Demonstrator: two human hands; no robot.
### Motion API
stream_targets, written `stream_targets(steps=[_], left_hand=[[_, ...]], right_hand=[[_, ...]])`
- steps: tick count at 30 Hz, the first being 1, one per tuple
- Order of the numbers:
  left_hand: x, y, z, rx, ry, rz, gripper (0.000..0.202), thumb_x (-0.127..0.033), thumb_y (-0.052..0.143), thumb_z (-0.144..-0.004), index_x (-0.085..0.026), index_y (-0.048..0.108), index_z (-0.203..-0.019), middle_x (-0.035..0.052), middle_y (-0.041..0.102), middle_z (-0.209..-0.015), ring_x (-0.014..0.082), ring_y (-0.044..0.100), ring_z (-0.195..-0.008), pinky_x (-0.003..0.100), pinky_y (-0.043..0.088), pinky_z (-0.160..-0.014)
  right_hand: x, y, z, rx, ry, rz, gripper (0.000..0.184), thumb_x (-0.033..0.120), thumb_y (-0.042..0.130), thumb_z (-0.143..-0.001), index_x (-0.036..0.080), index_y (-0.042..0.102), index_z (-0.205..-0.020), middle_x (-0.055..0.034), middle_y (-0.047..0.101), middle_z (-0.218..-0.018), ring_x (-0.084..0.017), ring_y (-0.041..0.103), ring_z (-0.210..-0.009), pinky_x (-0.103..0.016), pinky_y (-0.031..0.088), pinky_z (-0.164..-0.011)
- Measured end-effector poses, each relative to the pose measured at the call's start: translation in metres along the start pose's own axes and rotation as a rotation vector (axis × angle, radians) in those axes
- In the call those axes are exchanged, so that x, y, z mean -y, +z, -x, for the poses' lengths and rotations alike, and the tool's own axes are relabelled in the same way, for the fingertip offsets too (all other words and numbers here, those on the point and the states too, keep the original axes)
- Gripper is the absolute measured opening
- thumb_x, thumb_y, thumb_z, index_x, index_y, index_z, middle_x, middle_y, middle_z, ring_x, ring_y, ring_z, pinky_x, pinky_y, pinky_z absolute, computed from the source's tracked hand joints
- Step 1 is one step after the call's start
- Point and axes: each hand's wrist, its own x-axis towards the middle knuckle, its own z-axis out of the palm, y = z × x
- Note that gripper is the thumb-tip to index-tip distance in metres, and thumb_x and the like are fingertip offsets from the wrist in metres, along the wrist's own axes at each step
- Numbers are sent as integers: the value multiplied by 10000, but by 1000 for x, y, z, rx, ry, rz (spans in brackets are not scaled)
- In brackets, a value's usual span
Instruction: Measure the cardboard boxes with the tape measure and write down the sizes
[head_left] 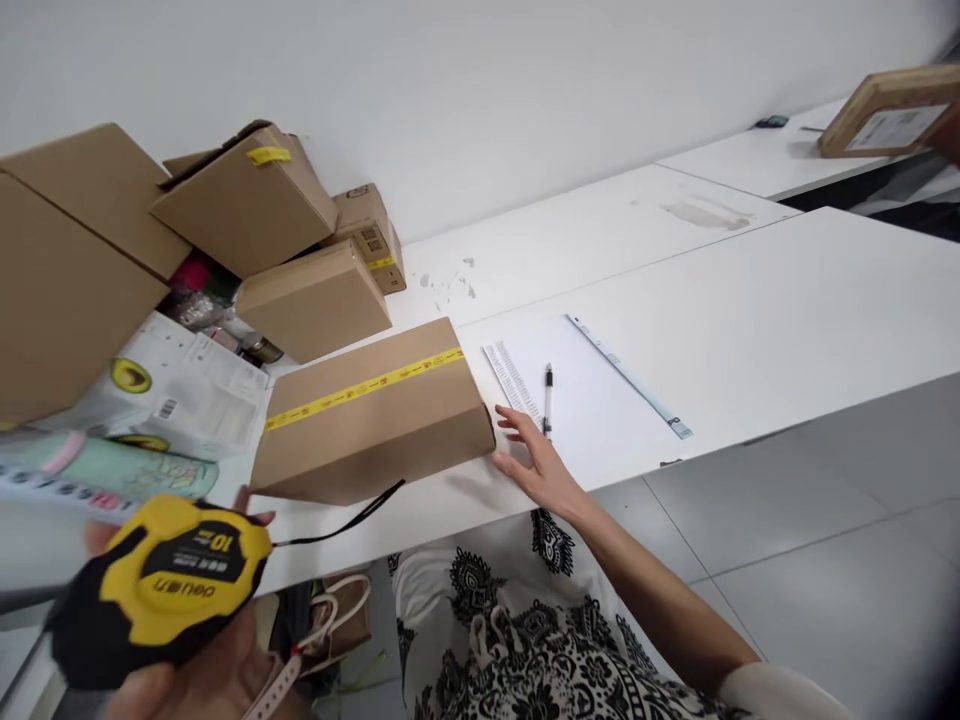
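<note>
My left hand (pixel 202 665) is closed round a yellow and black tape measure (pixel 161 585) held close to the camera at the lower left; its black wrist strap (pixel 352 518) trails toward the table. My right hand (pixel 536 462) lies open on the white table (pixel 750 320), fingers spread, its fingertips at the right end of a cardboard box (pixel 371 415) sealed with a strip of yellow tape. Just right of that hand lie a sheet of paper (pixel 592 400) and a black pen (pixel 548 398).
Several cardboard boxes (pixel 247 200) are piled at the back left against the white wall, with printed packages (pixel 172 385) in front of them. A long clear ruler (pixel 630 375) lies along the paper. Another box (pixel 889 110) sits on a far table at the upper right.
</note>
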Motion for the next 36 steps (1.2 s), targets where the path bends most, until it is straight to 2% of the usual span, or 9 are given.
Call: stream_targets(steps=[4, 7, 12, 15, 18, 22, 25, 29, 36], left_hand=[[20, 11, 9, -145, -148, 448, 568, -574, 673, -672, -518, 699, -1237, -127, 556, -1537, 428, 360, -1509, 751, 453, -1111], [29, 14, -6, -118, -221, 580, 653, -542, 847, -551, -406, 735, -1179, -25, 621, -1457, 404, 493, -1399, 636, 587, -993], [17, 9, -52, -15, -252, 685, 710, -427, 944, -489, -370, 748, -1170, 3, 659, -1345, 317, 625, -1177, 492, 652, -890], [14, 10, -83, 114, -262, 597, 732, -376, 939, -534, -327, 724, -1233, 19, 683, -1215, 277, 650, -1076, 414, 646, -846], [15, 17, -111, 291, -227, 375, 848, -394, 921, -612, -299, 633, -1404, 25, 674, -1263, 260, 610, -1162, 322, 593, -892], [10, 28, -144, 543, -229, 67, 1020, -457, 914, -592, -281, 531, -1521, 47, 680, -1346, 315, 591, -1264, 378, 557, -986], [2, 30, -169, 712, -163, -54, 907, -462, 890, -614, -323, 598, -1461, 43, 689, -1379, 328, 608, -1293, 438, 532, -1045], [1, 32, -200, 832, -98, -142, 704, -438, 877, -597, -314, 734, -1275, 66, 759, -1244, 359, 668, -1225, 488, 565, -977], [27, 43, -249, 903, -261, -224, 621, -471, 889, -538, -284, 796, -1123, 109, 789, -1180, 346, 742, -1061, 435, 625, -827]], right_hand=[[1, 9, -15, 18, -18, 2, 736, 636, 628, -913, 300, 434, -1539, -150, 520, -1450, -313, 572, -1281, -530, 500, -1081], [17, 12, -28, -24, -27, 69, 791, 675, 641, -876, 270, 456, -1530, -150, 553, -1310, -298, 607, -1130, -498, 545, -974], [68, 2, -63, -34, -42, 159, 858, 680, 632, -877, 206, 415, -1558, -101, 640, -1086, -243, 607, -866, -417, 526, -780], [88, -4, -102, -2, 3, 186, 785, 673, 641, -872, 192, 502, -1476, -94, 677, -1051, -240, 625, -857, -383, 503, -750], [94, -7, -147, 27, 11, 251, 647, 676, 618, -883, 170, 614, -1287, -122, 707, -1087, -246, 637, -896, -349, 484, -740], [97, -5, -193, 44, 32, 398, 495, 642, 577, -921, 173, 653, -1057, -146, 729, -1121, -255, 654, -940, -334, 463, -766], [97, 0, -215, 56, 65, 481, 491, 650, 558, -928, 173, 656, -994, -158, 738, -1136, -264, 663, -960, -333, 458, -782], [86, 6, -236, 59, 119, 518, 466, 616, 541, -941, 176, 681, -1009, -158, 744, -1186, -278, 672, -1019, -337, 463, -811], [63, 4, -245, 90, 177, 285, 413, 544, 580, -917, 161, 705, -1008, -136, 750, -1090, -224, 646, -883, -302, 448, -660]])
